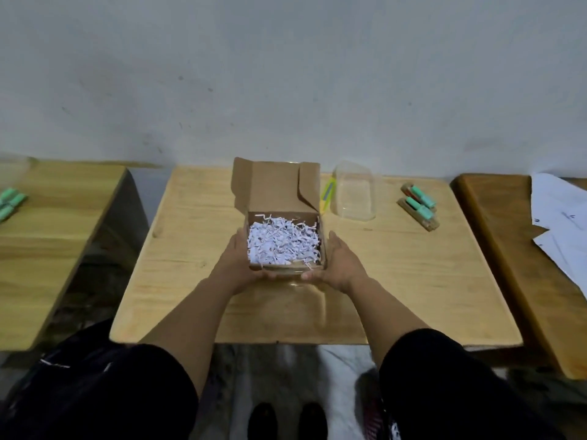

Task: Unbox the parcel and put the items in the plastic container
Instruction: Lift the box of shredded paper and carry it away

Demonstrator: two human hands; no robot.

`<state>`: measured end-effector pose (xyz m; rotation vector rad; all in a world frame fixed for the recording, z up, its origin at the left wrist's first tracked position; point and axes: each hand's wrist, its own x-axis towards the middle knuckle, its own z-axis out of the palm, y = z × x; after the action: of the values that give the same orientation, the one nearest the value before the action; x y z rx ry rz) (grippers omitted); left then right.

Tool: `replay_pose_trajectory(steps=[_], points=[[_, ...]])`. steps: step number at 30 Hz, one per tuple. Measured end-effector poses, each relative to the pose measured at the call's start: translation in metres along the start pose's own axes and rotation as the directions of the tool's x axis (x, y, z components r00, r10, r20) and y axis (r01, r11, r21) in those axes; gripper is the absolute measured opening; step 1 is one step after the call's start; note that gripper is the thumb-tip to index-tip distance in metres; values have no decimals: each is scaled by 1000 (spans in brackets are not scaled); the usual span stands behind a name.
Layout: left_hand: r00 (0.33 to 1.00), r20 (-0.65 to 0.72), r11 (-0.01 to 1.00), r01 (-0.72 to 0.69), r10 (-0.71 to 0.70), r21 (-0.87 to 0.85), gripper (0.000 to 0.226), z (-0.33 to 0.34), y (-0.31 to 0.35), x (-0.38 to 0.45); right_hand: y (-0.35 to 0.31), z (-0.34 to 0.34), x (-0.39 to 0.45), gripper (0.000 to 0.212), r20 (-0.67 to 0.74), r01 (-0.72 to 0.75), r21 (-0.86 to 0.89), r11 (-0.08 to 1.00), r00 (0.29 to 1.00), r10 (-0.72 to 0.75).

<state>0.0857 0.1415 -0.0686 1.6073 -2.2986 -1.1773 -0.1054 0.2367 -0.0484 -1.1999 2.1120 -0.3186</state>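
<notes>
A brown cardboard parcel box [276, 185] stands open in the middle of the wooden table [397, 274], its lid flap up toward the wall. White shredded paper [281, 241] fills it and hides whatever lies below. My left hand [236, 258] grips the box's left side and front corner. My right hand [340, 262] grips its right side and front corner. A clear plastic container [354, 195] stands to the right of the box, near the wall.
A yellow-green utility knife [327, 192] lies between box and container. Green markers on cardboard pieces [419, 204] lie at the table's right. A left table holds more green markers [11, 201]; a right table holds white papers [559, 214].
</notes>
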Motion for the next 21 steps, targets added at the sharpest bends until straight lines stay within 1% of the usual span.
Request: replay_pose_trajectory(steps=[2,3,5,7,11,14,17,21], points=[[1000,-13,998,-18,18,-56,137,8,-5,3,7,10,4,129,-8,-15,58,998,1000,15],[999,-30,997,-30,28,-69,139,11,-7,3,10,14,6,130,-21,-23,98,995,999,25],[997,-71,995,-26,18,-100,139,16,-10,4,15,20,9,128,-46,-30,173,984,998,38],[994,-109,989,-8,-9,-150,136,19,-10,3,19,25,11,123,-55,-18,220,975,998,31],[990,-136,984,8,-33,-180,130,19,-7,-3,22,30,10,109,-86,9,314,949,996,19],[987,-154,979,22,-54,-201,126,14,4,-11,18,19,6,107,-91,40,320,947,996,-11],[984,-172,975,7,-47,-220,124,3,22,-18,12,1,2,105,-130,92,323,942,990,-52],[974,-225,972,-88,38,-219,126,-16,50,-23,3,-28,-3,103,-203,149,333,931,976,-84]])
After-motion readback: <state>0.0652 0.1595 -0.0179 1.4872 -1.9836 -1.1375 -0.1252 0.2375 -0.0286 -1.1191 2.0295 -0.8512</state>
